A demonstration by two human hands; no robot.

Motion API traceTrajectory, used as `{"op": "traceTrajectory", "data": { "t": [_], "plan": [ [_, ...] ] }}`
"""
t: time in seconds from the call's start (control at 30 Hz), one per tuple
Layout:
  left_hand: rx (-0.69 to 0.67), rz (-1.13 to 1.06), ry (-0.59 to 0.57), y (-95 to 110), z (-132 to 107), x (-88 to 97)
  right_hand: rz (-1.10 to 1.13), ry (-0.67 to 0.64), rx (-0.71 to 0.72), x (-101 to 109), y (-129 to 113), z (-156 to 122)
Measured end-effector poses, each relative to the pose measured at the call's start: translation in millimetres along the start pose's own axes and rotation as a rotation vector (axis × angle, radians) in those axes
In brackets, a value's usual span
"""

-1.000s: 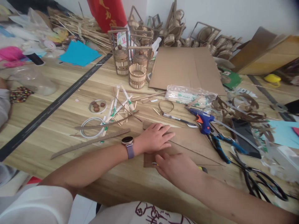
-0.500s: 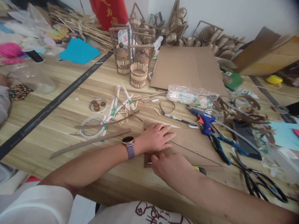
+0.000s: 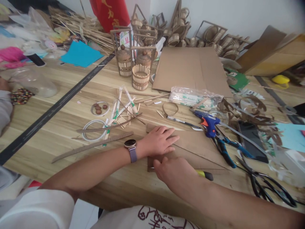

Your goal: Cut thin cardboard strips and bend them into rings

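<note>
- Left hand (image 3: pixel 159 141): flat, fingers spread, pressing down on cardboard (image 3: pixel 197 148) at lower centre of frame.
- Right hand (image 3: pixel 177 171): closed round knife (image 3: pixel 205 174); yellow-and-black handle out to the right, tip near the sheet's lower left corner.
- Cardboard: brown, matte, thin, flat on wood-grain surface (image 3: pixel 59 127); one diagonal line across it, cut or crease not clear.
- Progress, as judged: early; most of the sheet whole.
- Right of centre: glue gun (image 3: pixel 208 122), blue plastic; pliers (image 3: pixel 226 149), blue grips; scissors (image 3: pixel 267 187), black loops.
- Upper centre: baskets (image 3: pixel 140 76), round, of pale upright sticks, apparently finished.
</note>
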State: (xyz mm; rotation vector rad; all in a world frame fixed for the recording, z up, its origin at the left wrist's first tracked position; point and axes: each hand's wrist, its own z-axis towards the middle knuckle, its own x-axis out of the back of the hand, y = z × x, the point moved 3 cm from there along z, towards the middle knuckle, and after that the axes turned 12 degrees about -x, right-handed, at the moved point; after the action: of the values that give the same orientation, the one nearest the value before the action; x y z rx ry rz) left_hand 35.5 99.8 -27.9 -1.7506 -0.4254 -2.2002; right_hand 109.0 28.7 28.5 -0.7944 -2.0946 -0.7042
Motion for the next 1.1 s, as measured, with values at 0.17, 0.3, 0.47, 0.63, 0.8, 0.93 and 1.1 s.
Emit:
{"op": "traceTrajectory", "data": {
  "t": [0.17, 0.3, 0.47, 0.63, 0.8, 0.93, 1.1],
  "plan": [
    [-0.014, 0.005, -0.001, 0, 0, 0.3, 0.019, -0.043, -0.019, -5, 8, -2],
    [-0.014, 0.009, -0.014, 0, 1, 1.1, 0.007, -0.074, -0.028, -9, 17, -5],
    [-0.001, 0.010, -0.027, 1, 1, 1.9, 0.016, -0.031, -0.029, -18, 22, -7],
    [-0.011, 0.023, 0.001, 1, 1, 3.2, 0.016, 0.045, -0.004, -22, 22, -9],
    [-0.012, 0.070, 0.022, -5, -2, 7.4, 0.041, 0.029, -0.050, -14, 14, -2],
    [0.112, 0.053, 0.003, -12, -7, 4.4, 0.072, 0.060, -0.066, -8, 5, 9],
    [0.115, 0.051, 0.015, -14, -11, -2.4, 0.078, 0.075, -0.056, -8, 3, 16]
  ]
}}
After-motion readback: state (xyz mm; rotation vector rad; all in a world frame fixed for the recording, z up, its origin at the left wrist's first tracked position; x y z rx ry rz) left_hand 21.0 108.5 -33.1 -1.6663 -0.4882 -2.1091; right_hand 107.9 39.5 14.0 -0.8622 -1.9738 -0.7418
